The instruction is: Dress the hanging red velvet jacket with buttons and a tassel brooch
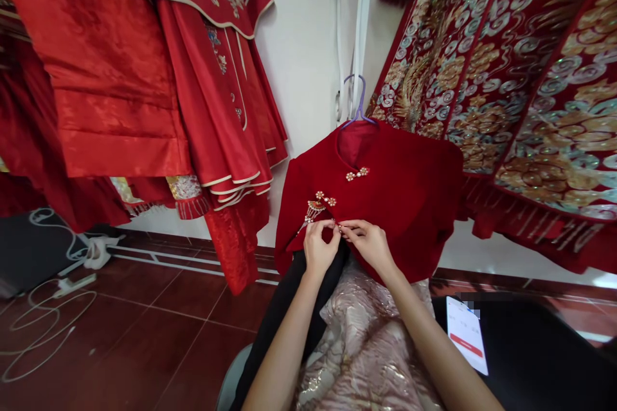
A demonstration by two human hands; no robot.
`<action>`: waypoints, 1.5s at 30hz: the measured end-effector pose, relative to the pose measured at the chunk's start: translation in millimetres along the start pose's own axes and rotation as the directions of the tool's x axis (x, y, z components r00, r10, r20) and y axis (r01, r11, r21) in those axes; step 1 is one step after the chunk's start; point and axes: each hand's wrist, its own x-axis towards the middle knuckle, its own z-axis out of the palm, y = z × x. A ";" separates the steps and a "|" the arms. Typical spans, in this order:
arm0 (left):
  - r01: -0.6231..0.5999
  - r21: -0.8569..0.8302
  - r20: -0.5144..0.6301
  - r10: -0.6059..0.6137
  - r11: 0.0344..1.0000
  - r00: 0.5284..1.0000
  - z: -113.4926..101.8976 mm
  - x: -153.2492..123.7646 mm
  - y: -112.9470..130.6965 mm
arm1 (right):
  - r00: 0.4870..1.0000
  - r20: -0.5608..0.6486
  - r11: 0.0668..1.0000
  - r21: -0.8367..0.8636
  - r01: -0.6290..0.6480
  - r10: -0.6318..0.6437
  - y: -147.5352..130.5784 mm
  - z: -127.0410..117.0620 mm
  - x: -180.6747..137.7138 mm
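A dark red velvet jacket (405, 180) hangs from a purple hanger (361, 99), its front facing me. Pearl flower fasteners (357, 174) sit below the collar, and a fan-shaped beaded tassel brooch (315, 207) hangs on the left part of the chest. Near the lower front edge, my left hand (320, 248) pinches with thumb and forefinger, the fingers forming a ring. My right hand (370, 245) meets it there, its fingertips pinched on the same spot. Between the fingertips shows a small beaded fastener, mostly covered by my fingers.
Red garments (207, 90) hang at left and a heavily embroidered gown (525, 90) at right. Shiny patterned fabric (366, 347) covers my lap. A lit phone (466, 336) lies on a black surface at right. White cables (48, 327) trail over the tiled floor (139, 347).
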 end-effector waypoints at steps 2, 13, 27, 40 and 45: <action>0.001 0.014 0.005 -0.001 1.000 1.000 0.2 0.7 -1.8 | 1.000 -0.007 0.999 -0.034 0.014 -0.014 0.2 2.9 -1.1; 0.011 0.004 0.033 -0.011 1.000 0.999 -3.6 2.0 -6.1 | 0.972 -0.184 0.987 -0.094 0.133 -0.149 -1.5 23.7 -12.9; 0.042 0.001 0.083 -0.042 0.999 0.996 -5.5 4.7 -9.3 | 0.969 -0.205 0.968 -0.235 0.089 -0.139 1.7 26.4 -15.1; -0.013 -0.069 0.137 0.022 0.998 0.990 -11.1 6.8 -14.0 | 0.966 -0.226 0.973 -0.220 0.074 -0.125 4.9 29.6 -14.3; -0.063 -0.045 0.166 0.069 0.997 0.984 -10.1 5.6 -16.4 | 0.965 -0.243 0.957 -0.290 0.021 -0.095 4.7 25.9 -11.5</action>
